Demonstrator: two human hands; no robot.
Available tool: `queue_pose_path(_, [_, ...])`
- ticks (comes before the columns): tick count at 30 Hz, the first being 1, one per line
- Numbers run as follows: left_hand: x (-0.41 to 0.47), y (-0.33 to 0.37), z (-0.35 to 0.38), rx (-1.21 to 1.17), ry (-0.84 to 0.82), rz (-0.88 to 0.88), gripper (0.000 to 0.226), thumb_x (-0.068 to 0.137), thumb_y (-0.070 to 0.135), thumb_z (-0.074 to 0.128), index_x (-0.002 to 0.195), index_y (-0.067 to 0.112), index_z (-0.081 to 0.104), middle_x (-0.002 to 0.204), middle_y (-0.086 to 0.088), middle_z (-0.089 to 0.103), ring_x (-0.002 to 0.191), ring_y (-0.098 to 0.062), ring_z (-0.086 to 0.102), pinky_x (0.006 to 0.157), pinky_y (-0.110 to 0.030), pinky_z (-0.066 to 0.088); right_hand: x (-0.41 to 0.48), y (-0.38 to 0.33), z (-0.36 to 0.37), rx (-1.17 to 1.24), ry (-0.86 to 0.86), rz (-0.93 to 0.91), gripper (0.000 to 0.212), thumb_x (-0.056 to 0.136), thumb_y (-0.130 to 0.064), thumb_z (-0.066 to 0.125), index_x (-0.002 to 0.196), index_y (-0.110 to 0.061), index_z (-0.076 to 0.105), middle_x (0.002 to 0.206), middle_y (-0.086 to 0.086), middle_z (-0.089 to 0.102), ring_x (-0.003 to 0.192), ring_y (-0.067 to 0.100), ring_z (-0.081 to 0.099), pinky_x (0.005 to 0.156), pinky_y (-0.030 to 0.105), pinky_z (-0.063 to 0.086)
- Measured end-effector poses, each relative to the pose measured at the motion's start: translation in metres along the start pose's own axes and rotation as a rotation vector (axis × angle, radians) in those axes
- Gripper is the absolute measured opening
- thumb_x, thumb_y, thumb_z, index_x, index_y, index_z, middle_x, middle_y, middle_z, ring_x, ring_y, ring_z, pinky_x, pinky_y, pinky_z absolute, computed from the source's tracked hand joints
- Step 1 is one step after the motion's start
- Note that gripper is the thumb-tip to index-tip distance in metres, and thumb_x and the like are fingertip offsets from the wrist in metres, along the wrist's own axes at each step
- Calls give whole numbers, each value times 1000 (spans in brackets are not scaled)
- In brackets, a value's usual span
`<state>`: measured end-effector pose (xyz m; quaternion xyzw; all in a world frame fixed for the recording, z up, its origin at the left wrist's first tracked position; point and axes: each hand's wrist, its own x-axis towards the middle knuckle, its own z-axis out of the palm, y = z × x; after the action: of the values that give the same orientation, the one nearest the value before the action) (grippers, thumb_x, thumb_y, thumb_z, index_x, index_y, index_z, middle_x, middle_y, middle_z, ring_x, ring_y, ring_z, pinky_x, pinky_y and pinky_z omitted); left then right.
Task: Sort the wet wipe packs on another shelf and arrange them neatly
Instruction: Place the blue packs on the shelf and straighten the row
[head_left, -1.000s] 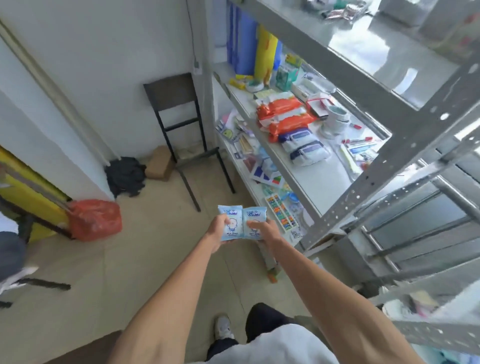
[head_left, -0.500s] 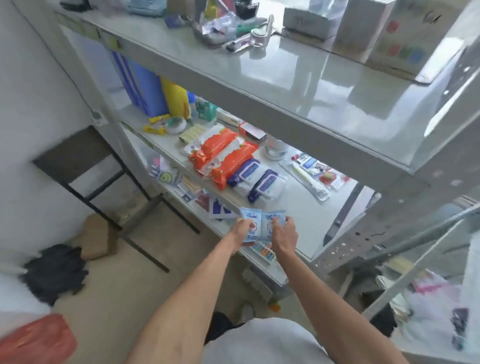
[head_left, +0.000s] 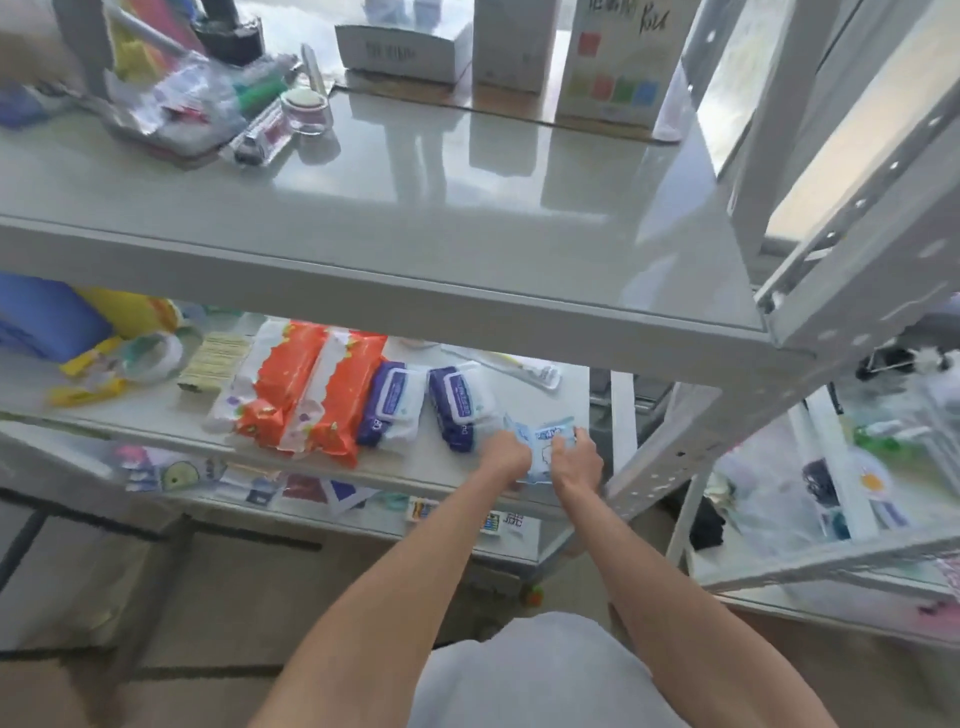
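On the middle shelf (head_left: 156, 415) two orange wet wipe packs (head_left: 291, 384) lie side by side, with two blue-and-white packs (head_left: 457, 400) to their right. Right of those, my left hand (head_left: 506, 457) and my right hand (head_left: 574, 460) each hold a small light-blue wipe pack (head_left: 550, 434), low over the shelf's right front corner. Whether the small packs touch the shelf surface I cannot tell; my fingers cover their lower halves.
The glossy top shelf (head_left: 415, 197) juts out above, carrying white boxes (head_left: 400, 49) and a heap of small items (head_left: 197, 104). A perforated upright post (head_left: 670, 452) stands just right of my hands. Tape rolls (head_left: 150, 353) and blue folders (head_left: 47, 317) fill the middle shelf's left end.
Both hands carried the small blue packs from above the floor up onto the middle shelf, to the right of the blue-and-white packs. My view swung from the floor to the shelves.
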<state>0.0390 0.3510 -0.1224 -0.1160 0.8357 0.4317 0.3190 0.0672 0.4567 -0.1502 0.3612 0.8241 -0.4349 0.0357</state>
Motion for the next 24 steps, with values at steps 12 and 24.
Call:
queue_pose_path(12, [16,4,-20,383,25,261,43,91,4,70,123,2,41,110,-19,58,100,-36,61,64,-43,58,-1,4,11,-80,95,44,39,100,-24,51,134,-7,54,127,17,63,114,37,60,88,38,46])
queue_pose_path(24, [27,8,-46,1065,324,523,32,95,16,49,126,17,56,128,-15,58,114,-38,58,83,-39,40,-2,3,26,-443,152,-74,79,100,-55,41,161,-13,15,148,22,32,129,38,38,110,49,34])
